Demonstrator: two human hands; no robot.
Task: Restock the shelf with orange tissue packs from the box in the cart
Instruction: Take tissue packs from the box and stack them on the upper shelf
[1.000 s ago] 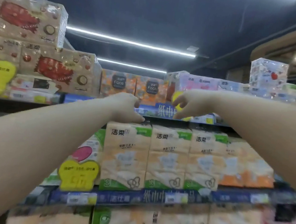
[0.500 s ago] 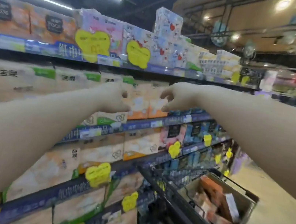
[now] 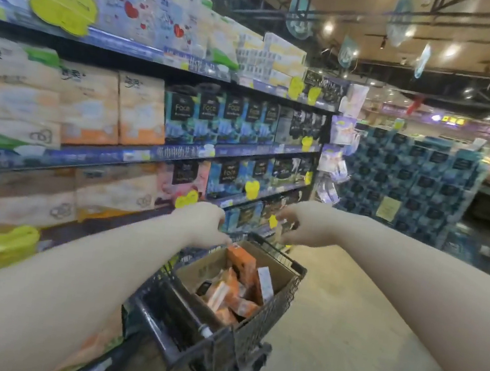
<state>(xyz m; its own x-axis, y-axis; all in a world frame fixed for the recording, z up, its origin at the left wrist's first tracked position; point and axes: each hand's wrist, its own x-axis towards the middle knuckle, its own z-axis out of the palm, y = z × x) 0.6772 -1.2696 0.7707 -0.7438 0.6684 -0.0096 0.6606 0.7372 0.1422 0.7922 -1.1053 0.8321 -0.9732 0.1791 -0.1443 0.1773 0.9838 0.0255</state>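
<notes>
head view: along a shop aisle, both bare forearms stretched forward over the cart.
cart [image 3: 293, 288]: dark wire basket on the floor [image 3: 359, 329], just beside the shelf, handle nearest the camera.
box [image 3: 203, 266]: brown cardboard, open at the top, standing inside the cart and filling most of the basket.
orange tissue packs [image 3: 240, 262]: loose and jumbled in the box; several lying tilted toward the near end, one on end at the far wall, rising above the rim.
left hand [image 3: 199, 226]: over the far left corner of the box, fingertips right beside the top of the upright pack, contact not clear through blur; back turned up, fingers loosely bent and drawn together, pointing down at the box; nothing held.
right hand [image 3: 298, 225]: above and beyond the far rim of the cart, higher than the packs and apart from them; fingers spread, hanging slightly curled; empty.
between the hands: the far edge of the cart, with the upright pack just below.
shelf [image 3: 114, 156]: left of the cart, several tiers with blue price rails.
beige packs [image 3: 141, 112]: orange at the base, on the middle tier.
dark blue packs [image 3: 215, 117]: further along the same tier.
yellow tags [image 3: 186, 198]: clipped to the rails, print blurred.
</notes>
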